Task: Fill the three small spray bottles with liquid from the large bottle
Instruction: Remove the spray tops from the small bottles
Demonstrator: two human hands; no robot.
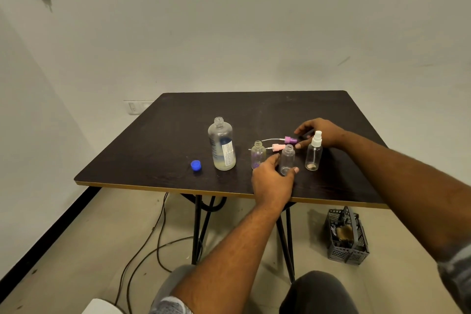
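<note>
From my remote seat, I see a blue cap (pixel 196 165) lying on the dark tabletop (pixel 153 150) close to its front edge, left of everything else. Just beside it stands the large bottle (pixel 221 145), upright and uncapped, with a little pale liquid at the bottom. Next comes the first small bottle (pixel 258 153), open-necked, with a pink spray head (pixel 276 147) lying on its side just behind it. My left hand (pixel 272 181) reaches over the front edge, thumb and fingers wrapped around the base of the second small bottle (pixel 287 158), which is also open. A purple spray head (pixel 289 139) lies farther back. My right hand (pixel 321 132) curls at its end, thumb on one side and fingers on the other; I cannot tell whether it is gripping. The third small bottle (pixel 314 154) stands in front of that hand, its white sprayer still on. A grey basket (pixel 346 237) sits on the floor below the right front corner.
</note>
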